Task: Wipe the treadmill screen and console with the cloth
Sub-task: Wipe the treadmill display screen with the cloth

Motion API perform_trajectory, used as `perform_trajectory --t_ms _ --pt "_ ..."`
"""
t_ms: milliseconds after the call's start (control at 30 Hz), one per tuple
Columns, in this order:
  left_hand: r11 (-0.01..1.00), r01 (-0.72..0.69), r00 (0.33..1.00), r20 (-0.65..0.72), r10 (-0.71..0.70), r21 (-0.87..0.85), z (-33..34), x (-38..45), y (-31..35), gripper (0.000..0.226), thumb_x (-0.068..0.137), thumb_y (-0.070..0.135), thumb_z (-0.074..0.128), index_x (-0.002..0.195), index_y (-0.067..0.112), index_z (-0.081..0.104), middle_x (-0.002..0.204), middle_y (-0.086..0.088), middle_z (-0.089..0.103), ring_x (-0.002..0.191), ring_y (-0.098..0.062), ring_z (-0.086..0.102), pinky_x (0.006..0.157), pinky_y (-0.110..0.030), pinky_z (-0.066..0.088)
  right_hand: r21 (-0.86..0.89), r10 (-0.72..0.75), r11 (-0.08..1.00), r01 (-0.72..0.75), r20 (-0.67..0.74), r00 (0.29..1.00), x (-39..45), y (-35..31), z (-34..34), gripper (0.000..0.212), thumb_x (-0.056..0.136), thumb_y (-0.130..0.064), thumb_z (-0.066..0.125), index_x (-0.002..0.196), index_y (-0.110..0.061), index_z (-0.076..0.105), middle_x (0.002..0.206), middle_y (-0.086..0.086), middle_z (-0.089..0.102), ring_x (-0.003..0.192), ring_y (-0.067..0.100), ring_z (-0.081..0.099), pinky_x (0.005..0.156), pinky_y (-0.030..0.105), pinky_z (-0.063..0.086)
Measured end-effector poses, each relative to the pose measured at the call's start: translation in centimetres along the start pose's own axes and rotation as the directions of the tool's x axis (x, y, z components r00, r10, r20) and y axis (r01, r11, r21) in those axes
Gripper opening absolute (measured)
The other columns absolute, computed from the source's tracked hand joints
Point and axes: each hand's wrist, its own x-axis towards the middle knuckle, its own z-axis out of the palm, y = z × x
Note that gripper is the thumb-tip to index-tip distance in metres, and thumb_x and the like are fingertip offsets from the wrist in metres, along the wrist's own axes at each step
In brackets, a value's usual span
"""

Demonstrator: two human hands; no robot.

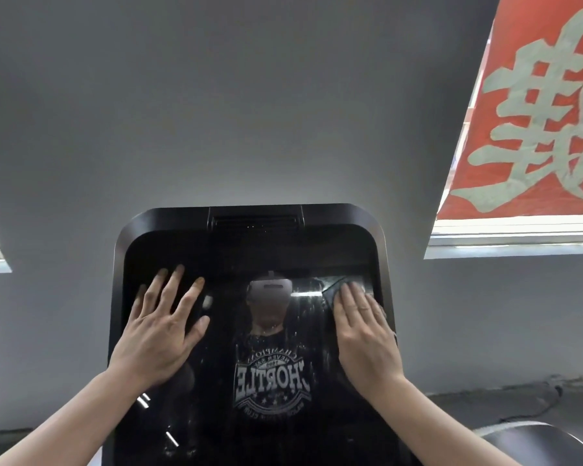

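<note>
Grey wall (pixel 249 112) fills the background behind a glossy black rounded-corner treadmill screen (pixel 246 250). Nearest, the left hand (pixel 159 334) lies flat on the glass, fingers (pixel 169 290) spread wide, holding nothing. The right hand (pixel 364 334) presses a dark grey cloth (pixel 334 289) against the screen's upper right, fingers straight and together over it. Farther right, a red banner with pale characters (pixel 535 105) hangs by a window.

Head view only; faces forward, close on treadmill screen (pixel 249 331)
</note>
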Motion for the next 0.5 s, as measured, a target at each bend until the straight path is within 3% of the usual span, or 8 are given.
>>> perform_trajectory --t_ms 67,167,300,433,500 --pt "1.0 0.0 1.0 -0.011 0.0 -0.005 -0.1 0.1 0.1 0.074 0.099 0.068 0.026 0.164 0.033 0.025 0.174 -0.005 0.009 0.161 -0.029 -0.001 0.127 -0.056 0.014 -0.019 -0.031 0.999 0.032 0.024 0.999 -0.2 -0.1 -0.1 0.059 0.098 -0.005 0.023 0.153 0.001 0.044 0.161 0.02 0.041 0.154 0.034 0.032 0.123 0.052 0.036" --pt "1.0 0.002 1.0 -0.01 -0.002 -0.001 0.1 0.1 0.2 0.074 0.099 0.068 0.027 0.164 0.033 0.025 0.174 -0.006 0.01 0.161 -0.029 -0.001 0.127 -0.056 0.015 0.0 0.114 0.993 -0.114 0.016 0.993 0.4 0.5 -0.7 0.063 0.094 -0.005 0.022 0.152 0.004 0.045 0.159 0.023 0.045 0.151 0.039 0.037 0.122 0.052 0.036" --pt "1.0 0.001 1.0 -0.01 -0.001 0.004 0.1 0.2 0.0 0.075 0.099 0.069 0.026 0.164 0.033 0.022 0.174 -0.005 0.007 0.161 -0.027 -0.004 0.128 -0.055 0.013 -0.032 -0.044 0.998 0.047 0.088 0.995 -0.6 -0.7 -0.7 0.062 0.095 -0.007 0.022 0.15 0.005 0.047 0.157 0.025 0.047 0.149 0.041 0.04 0.119 0.052 0.041" --pt "1.0 0.002 1.0 -0.009 -0.002 0.002 0.1 0.1 0.2 0.075 0.099 0.068 0.026 0.164 0.032 0.023 0.174 -0.005 0.008 0.161 -0.027 -0.004 0.128 -0.056 0.013 -0.008 0.126 0.992 -0.126 0.034 0.991 0.3 0.9 -1.5 0.063 0.092 -0.007 0.023 0.148 0.006 0.05 0.153 0.026 0.051 0.145 0.042 0.045 0.119 0.051 0.04" --pt "1.0 0.0 1.0 -0.01 0.0 0.003 0.0 0.1 0.2 0.075 0.099 0.068 0.027 0.164 0.032 0.024 0.174 -0.005 0.009 0.161 -0.028 -0.003 0.128 -0.056 0.014 -0.033 0.026 0.999 -0.024 0.056 0.998 -0.9 -0.8 -0.8 0.062 0.094 -0.005 0.022 0.151 0.007 0.044 0.158 0.028 0.042 0.151 0.043 0.036 0.123 0.053 0.034"
